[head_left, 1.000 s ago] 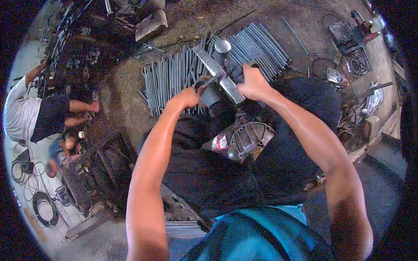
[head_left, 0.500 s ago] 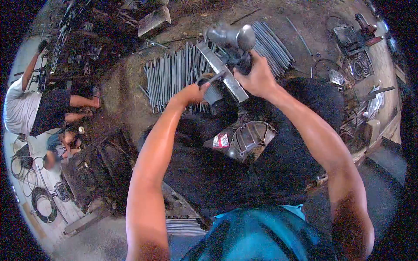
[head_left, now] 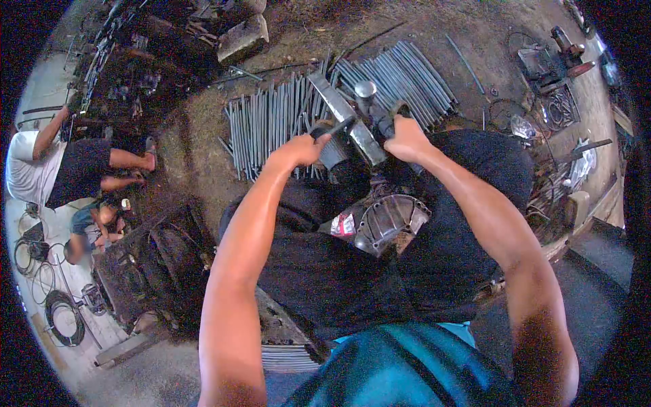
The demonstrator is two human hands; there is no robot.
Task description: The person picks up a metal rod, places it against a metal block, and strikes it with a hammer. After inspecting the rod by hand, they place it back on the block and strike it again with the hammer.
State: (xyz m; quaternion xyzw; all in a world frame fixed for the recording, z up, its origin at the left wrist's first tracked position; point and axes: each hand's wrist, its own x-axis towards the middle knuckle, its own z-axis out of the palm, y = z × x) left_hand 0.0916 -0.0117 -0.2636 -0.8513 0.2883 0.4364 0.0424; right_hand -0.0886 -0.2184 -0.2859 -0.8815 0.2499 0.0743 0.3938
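My left hand [head_left: 302, 150] is closed around a short metal rod [head_left: 342, 126], whose far end lies over a shiny flat-topped metal bar [head_left: 347, 117]. On the other side of that bar, my right hand [head_left: 409, 141] grips a hammer [head_left: 367, 92] with a thick, rounded metal head. The hammer head is beside the bar, and the fingers hide most of its handle. Bundles of grey metal rods [head_left: 268, 125] lie on the ground beyond my left hand, with more rods [head_left: 413, 81] beyond the right.
Between my legs sits a ribbed metal casting [head_left: 392, 222] beside a red-and-white packet [head_left: 343, 224]. Two other people [head_left: 30, 166] are at the left, near coiled cable [head_left: 64, 319]. Tools and a metal tray [head_left: 561, 105] lie at the right.
The hammer in my right hand has come down from its raised position toward the bar. My left hand keeps hold of the rod, now angled slightly differently.
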